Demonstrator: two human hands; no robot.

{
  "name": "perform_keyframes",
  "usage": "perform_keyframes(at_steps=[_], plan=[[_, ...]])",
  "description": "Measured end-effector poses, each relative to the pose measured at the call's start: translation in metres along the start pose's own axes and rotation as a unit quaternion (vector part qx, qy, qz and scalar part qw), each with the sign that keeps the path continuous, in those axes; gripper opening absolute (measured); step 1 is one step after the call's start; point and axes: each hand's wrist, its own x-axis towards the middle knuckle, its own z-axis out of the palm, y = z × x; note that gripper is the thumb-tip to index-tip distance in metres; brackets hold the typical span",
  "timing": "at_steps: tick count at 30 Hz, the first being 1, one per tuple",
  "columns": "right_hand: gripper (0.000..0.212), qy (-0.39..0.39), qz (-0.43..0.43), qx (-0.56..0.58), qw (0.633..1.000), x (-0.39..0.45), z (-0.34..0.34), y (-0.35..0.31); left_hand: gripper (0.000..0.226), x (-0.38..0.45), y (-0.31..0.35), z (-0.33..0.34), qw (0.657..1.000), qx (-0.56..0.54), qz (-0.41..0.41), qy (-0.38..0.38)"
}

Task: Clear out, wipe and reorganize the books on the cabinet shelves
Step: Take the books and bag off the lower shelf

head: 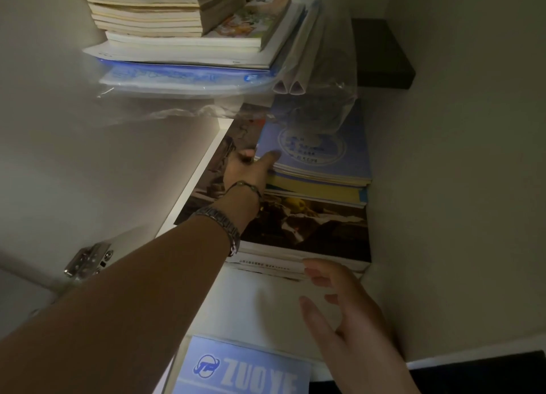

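Inside the cabinet, a stack of blue-covered books (322, 154) lies on a large dark picture book (313, 231) on the middle shelf. My left hand (249, 169) reaches in and grips the left edge of the blue stack, thumb on top, fingers tucked beside it. My right hand (345, 311) hovers with fingers spread and relaxed at the front edge of the large book, fingertips touching its page edges. On the shelf above sits a tall pile of yellowed books (153, 12) over plastic-sleeved blue booklets (183, 77).
A blue "ZUO YE" notebook (242, 370) lies on the lower shelf. A clear plastic bag (325, 98) and folded sleeves hang off the upper shelf. A dark box (381, 54) stands at the back right. A metal hinge (88, 259) is on the left wall.
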Motion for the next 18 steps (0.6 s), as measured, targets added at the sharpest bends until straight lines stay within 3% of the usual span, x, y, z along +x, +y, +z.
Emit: perform_keyframes(at_steps=[5, 8, 18], plan=[[0.039, 0.008, 0.007, 0.022, 1.000, 0.003, -0.001, 0.000, 0.038, 0.005, 0.004, 0.000, 1.000, 0.004, -0.015, -0.014], [0.035, 0.027, 0.004, 0.029, 0.999, 0.005, 0.001, 0.001, 0.050, 0.008, 0.006, 0.000, 0.999, -0.026, -0.039, -0.023], [0.039, 0.042, 0.023, 0.052, 0.998, 0.006, 0.000, -0.002, 0.034, -0.002, 0.010, -0.009, 0.999, 0.004, -0.046, -0.012]])
